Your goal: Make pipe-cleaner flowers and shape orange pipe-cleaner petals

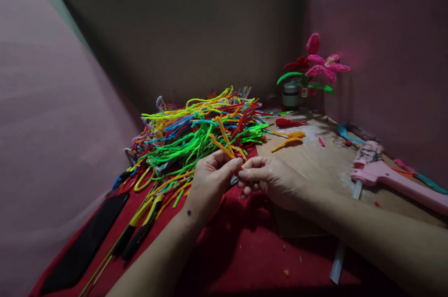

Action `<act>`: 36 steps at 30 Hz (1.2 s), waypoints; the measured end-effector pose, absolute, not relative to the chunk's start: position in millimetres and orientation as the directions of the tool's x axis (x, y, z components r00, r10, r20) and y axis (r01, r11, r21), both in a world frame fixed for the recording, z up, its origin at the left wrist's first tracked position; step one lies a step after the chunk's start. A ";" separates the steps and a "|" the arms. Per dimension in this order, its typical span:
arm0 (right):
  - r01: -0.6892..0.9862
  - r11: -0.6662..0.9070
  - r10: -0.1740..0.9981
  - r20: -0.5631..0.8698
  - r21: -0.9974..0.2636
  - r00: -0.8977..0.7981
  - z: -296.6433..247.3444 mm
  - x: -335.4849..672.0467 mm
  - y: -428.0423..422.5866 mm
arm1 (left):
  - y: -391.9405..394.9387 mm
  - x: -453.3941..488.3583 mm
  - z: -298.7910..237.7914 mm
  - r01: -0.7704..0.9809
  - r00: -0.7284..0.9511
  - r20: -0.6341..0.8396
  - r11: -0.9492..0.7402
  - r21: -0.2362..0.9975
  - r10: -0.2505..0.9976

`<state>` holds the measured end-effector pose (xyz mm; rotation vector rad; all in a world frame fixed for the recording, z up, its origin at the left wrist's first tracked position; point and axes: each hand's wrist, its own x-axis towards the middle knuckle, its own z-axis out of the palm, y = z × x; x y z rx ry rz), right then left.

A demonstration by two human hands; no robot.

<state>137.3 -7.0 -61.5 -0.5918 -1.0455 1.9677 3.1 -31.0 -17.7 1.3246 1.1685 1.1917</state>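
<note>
Stems point(226, 138): orange, fuzzy, in a V above the L fingers, in front of the pile; prob. held up there for a clear view. One pc or two, couldn't tell.
L hand point(214, 178): narrow pinch, thumb vs index, round the base of the V; likely the steadying grip.
R hand point(269, 176): fingertips pinched tight just beside L thumb, apparently on the low end; fingers hid most of it.
Pile point(196, 140): mixed colours, heaped just past the hands, presumably for quick picking.
Pliers point(145, 222): on red cloth point(255, 255), L side, handles twd the person, so an easy grab.
Petals point(289, 140): orange-yellow, on the board point(318, 166) R of pile, maybe parked apart to avoid mix-ups.
Glue gun point(385, 178): far R, beyond R forearm, prob. kept clear of the handwork.
Flowers point(329, 68): pink, upright at back by the wall, out of the way, I'd guess.
</note>
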 end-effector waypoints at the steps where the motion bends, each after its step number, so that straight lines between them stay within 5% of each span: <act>1: -0.443 -0.334 0.833 -0.040 -0.832 -0.551 -60.7 137.1 -7.4 | -31.4 3.1 -17.7 0.074 0.061 0.086 -0.090 0.993 0.994; 13: -0.345 -0.348 0.807 -0.091 -0.872 -0.583 -60.3 134.5 -9.7 | -29.8 3.3 -20.3 0.153 -0.021 0.114 -0.109 0.982 0.993; 24: -0.493 -0.573 0.618 0.050 -0.654 -0.784 -66.8 137.1 -8.1 | -26.2 -2.7 -20.8 -0.168 0.195 -0.062 0.096 0.981 0.979; 36: -0.417 -0.469 0.689 -0.027 -0.778 -0.725 -63.2 138.9 -6.6 | -30.8 2.1 -18.6 -0.047 0.057 -0.010 0.013 0.999 0.998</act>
